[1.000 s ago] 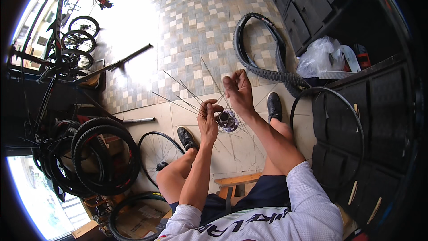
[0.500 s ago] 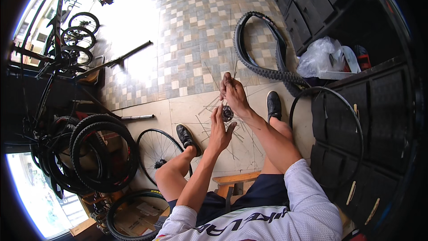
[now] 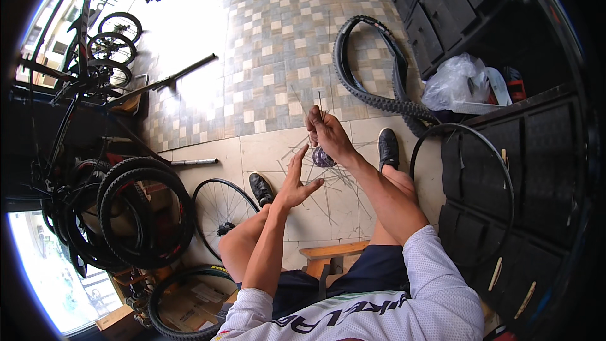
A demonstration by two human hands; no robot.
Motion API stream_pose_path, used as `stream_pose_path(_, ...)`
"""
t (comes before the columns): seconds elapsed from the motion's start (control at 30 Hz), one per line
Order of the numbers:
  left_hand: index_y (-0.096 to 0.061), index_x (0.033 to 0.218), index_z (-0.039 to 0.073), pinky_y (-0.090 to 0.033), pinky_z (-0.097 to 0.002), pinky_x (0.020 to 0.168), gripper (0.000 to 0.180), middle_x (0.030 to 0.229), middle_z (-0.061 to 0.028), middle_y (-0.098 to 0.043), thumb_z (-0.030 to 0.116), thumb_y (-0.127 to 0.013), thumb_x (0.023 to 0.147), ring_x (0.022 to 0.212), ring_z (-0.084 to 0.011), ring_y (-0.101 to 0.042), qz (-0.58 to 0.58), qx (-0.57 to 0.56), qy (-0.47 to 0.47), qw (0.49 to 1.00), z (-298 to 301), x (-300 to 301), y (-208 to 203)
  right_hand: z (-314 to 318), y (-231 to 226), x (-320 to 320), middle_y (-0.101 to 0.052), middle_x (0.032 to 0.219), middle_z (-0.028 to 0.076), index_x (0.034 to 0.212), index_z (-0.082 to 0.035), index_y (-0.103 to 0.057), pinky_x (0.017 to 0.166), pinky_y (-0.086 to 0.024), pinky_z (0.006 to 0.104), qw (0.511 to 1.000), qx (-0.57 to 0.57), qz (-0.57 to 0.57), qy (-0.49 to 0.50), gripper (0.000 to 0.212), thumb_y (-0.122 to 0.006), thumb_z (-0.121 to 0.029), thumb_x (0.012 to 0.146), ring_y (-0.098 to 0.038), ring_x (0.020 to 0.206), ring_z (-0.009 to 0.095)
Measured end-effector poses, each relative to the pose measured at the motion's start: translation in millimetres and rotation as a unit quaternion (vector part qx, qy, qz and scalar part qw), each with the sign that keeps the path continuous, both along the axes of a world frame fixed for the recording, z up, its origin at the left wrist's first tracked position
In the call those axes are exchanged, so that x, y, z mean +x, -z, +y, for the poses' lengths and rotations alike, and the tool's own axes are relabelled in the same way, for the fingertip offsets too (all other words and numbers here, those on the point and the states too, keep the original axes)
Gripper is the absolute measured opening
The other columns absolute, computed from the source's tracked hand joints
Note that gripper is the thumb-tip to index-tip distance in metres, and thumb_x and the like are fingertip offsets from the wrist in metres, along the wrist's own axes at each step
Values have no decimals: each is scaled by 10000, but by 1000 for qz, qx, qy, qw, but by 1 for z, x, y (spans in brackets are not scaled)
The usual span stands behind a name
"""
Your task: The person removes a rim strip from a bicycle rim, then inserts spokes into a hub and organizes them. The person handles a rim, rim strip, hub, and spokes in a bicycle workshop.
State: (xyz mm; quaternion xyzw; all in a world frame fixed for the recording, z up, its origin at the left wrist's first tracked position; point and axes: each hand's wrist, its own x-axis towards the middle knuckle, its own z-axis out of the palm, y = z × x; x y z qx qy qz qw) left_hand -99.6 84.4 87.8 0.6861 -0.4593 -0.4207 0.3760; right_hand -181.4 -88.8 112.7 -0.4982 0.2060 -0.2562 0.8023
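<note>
A dark bicycle wheel hub [image 3: 323,156] hangs between my hands, with thin metal spokes [image 3: 327,201] fanning out from it in many directions. My right hand [image 3: 329,137] is closed on a few of the spokes just beyond the hub; their ends stick up past the knuckles. My left hand [image 3: 295,180] is left of the hub, its fingers stretched forward and its thumb spread apart. The left fingertips come close to the right hand and the spokes; whether they touch a spoke I cannot tell. The right hand and wrist partly cover the hub.
A loose tyre [image 3: 369,98] lies ahead on the right, near black drawers [image 3: 442,9]. A bare rim [image 3: 510,183] leans against the right-hand cabinet. Beside my left leg stands a spoked wheel [image 3: 218,205]; more tyres [image 3: 145,240] and a bicycle frame [image 3: 82,44] are farther left.
My left hand has drawn back to the left, away from the hub. The right hand has shifted slightly left and the spokes have swung with it.
</note>
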Motion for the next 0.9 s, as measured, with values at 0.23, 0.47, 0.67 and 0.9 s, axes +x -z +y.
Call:
stream_pose_path(0.23,-411,1477,41,-371,-408,1127,897,1444,-210,-513,304,-862,747,1356,-322,-485,24,86,77,993,-23,13,-10,-1,-19,-14,-422,686,-34,841,-89,-488,562,-397,271,979,77,-62,-176,546,-459,-608,1008,-338,532,62)
stream_pose_path(0.47,-645,1132,56,-392,-474,967,663,1016,-121,-729,476,-905,689,1028,-305,-650,-181,56,83,978,-36,23,25,7,-14,-8,-474,722,-20,831,-61,-525,530,-369,200,981,1,-86,-175,700,-539,-761,852,-417,546,37)
stream_pose_path(0.67,-611,1174,21,-507,-355,855,573,1033,-74,-693,302,-885,757,949,-191,-664,51,4,-19,998,-31,25,35,5,-28,-10,-603,985,22,1102,-47,-600,811,-427,283,983,-87,-90,-136,930,-505,-899,743,-582,874,103)
stream_pose_path(0.9,-510,1198,68,-546,-352,906,437,1062,-41,-626,133,-790,870,972,-155,-635,449,-108,-197,865,-24,14,33,-57,-26,-54,-672,1148,65,1149,-39,-631,909,-441,308,991,-132,-32,16,754,-615,-738,866,-609,1069,142)
